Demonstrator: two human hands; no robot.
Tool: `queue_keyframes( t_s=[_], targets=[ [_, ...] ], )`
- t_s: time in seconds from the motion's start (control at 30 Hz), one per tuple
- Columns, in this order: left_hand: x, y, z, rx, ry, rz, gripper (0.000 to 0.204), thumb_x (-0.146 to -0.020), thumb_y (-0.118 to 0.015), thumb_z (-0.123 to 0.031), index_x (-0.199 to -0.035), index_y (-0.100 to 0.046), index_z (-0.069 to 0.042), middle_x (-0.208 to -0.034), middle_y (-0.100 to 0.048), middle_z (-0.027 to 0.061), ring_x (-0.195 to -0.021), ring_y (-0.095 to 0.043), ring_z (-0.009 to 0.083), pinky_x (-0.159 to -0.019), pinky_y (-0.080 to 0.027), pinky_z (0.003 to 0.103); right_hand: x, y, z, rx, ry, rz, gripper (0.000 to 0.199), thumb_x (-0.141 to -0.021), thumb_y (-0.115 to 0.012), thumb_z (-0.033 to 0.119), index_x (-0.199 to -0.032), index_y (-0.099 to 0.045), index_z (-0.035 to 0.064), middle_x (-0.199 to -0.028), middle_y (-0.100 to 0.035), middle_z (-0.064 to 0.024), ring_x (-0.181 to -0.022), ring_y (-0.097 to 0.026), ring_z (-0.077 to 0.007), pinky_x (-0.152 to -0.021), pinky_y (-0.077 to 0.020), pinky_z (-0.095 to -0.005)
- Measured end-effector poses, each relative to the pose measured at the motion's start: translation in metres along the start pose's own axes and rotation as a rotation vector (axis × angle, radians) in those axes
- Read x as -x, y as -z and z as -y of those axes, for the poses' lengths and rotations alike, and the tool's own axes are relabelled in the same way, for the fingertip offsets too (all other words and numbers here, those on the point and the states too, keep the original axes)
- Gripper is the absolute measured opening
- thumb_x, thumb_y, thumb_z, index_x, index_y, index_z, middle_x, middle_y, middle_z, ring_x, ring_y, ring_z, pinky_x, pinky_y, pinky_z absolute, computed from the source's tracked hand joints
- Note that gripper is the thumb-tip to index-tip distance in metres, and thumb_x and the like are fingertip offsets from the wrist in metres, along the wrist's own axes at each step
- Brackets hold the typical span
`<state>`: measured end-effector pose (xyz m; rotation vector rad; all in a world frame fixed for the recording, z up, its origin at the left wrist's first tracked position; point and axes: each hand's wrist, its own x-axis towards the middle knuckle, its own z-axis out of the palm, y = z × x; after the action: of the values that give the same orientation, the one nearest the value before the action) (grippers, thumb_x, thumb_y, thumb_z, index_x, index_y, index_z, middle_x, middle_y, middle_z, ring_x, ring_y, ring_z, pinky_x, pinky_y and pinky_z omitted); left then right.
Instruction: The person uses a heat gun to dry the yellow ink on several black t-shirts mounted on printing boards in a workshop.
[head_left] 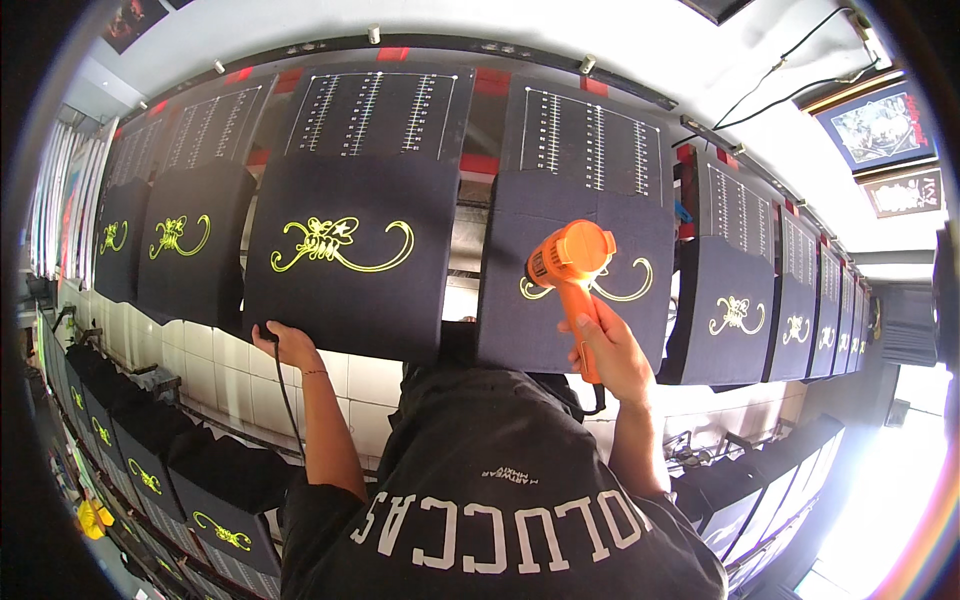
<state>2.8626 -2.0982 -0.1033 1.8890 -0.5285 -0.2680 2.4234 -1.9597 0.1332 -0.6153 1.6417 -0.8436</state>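
Note:
In my right hand [617, 355] is an orange hair dryer [575, 270], gripped by its handle. It hangs above a dark fabric piece [520, 215] on a flat printing board and hides the middle of the yellow-green curled print there. My left hand [292, 345] is closed around a black power cord [283, 385], at the near left corner of the neighbouring board. On that board lies another dark fabric piece [350, 290] with the whole yellow-green print [340, 245] showing.
Boards with printed dark fabric run left [170, 230] and right [735, 310] along a rail [440, 43]. Behind me, another row [215, 505] carries similar pieces. Framed pictures [870, 130] hang at the right. Pale tiles [215, 375] show below the boards.

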Motion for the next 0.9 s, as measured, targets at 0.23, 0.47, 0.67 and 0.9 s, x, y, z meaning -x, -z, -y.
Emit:
queue_keyframes(
  t_s=[0.23,0.47,0.67,0.9],
  targets=[
    [-0.003,0.004,0.004,-0.144,-0.036,0.024,0.052,-0.1,-0.046,-0.028,-0.14,-0.042,0.004,-0.137,-0.05,0.0276,-0.115,-0.057,0.039,-0.101,-0.046,0.043,0.002,0.016,-0.006,-0.053,0.004,0.051,0.045,-0.105,-0.05,0.025,-0.143,-0.046,0.002,-0.103,-0.065,-0.0082,-0.067,-0.058,-0.0103,-0.061,-0.0529,-0.0257],
    [-0.014,0.031,0.025,-0.256,-0.264,0.141,0.049,-0.102,-0.048,-0.027,-0.14,-0.042,0.004,-0.135,-0.052,0.0292,-0.115,-0.057,0.0401,-0.102,-0.043,0.043,0.009,0.021,-0.011,-0.085,-0.022,0.078,0.043,-0.104,-0.049,0.02,-0.142,-0.047,0.0021,-0.102,-0.065,-0.0083,-0.067,-0.059,-0.0099,-0.059,-0.0531,-0.0256],
    [-0.075,0.065,0.033,-0.272,-0.057,0.079,0.05,-0.103,-0.046,-0.031,-0.142,-0.043,0.0,-0.111,-0.062,0.0265,-0.092,-0.063,0.0368,-0.083,-0.049,0.045,0.006,-0.017,-0.023,-0.477,0.133,0.144,0.045,-0.096,-0.062,0.019,-0.134,-0.049,-0.001,-0.113,-0.063,-0.0117,-0.079,-0.065,-0.0157,-0.07,-0.0555,-0.0308],
    [-0.178,0.048,0.031,-0.116,0.104,0.042,0.042,-0.098,-0.036,-0.013,-0.136,-0.047,0.002,-0.119,-0.06,0.0268,-0.084,-0.065,0.0387,-0.078,-0.057,0.044,-0.018,-0.12,0.002,-0.532,0.075,0.249,0.035,-0.1,-0.06,0.028,-0.123,-0.052,0.0032,-0.083,-0.06,-0.0066,-0.068,-0.061,-0.0139,-0.058,-0.0531,-0.0304]
  ],
)
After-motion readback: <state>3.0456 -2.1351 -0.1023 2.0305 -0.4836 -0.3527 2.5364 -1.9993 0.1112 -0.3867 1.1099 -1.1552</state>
